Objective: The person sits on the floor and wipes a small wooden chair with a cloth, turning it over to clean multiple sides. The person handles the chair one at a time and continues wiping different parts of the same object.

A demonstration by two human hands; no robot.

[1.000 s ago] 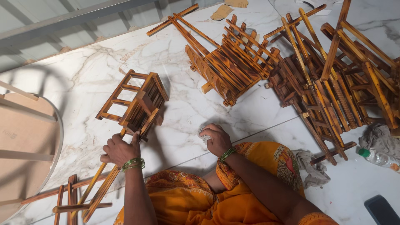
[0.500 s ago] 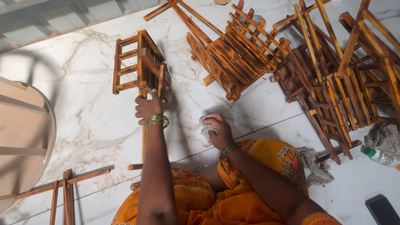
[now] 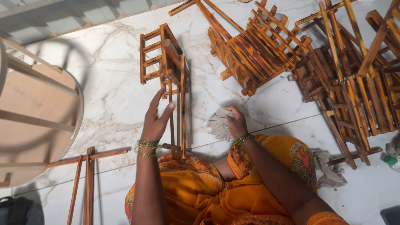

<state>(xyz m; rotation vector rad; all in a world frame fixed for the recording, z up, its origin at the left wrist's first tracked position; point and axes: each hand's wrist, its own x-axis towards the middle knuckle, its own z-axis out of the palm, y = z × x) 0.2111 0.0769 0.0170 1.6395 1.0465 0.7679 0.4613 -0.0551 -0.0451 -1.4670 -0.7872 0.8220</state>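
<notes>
I judge my open left hand (image 3: pixel 156 121), merely steadying the wooden rack (image 3: pixel 166 62) at twelve o'clock, lets it tip, while my right hand (image 3: pixel 237 123) stays clenched on the grey cloth (image 3: pixel 219 124).

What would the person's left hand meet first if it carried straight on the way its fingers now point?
Probably the box-shaped top of the small wooden rack. The left hand already lies beside its long slats, fingers pointing up along them, though depth is unclear.
</notes>
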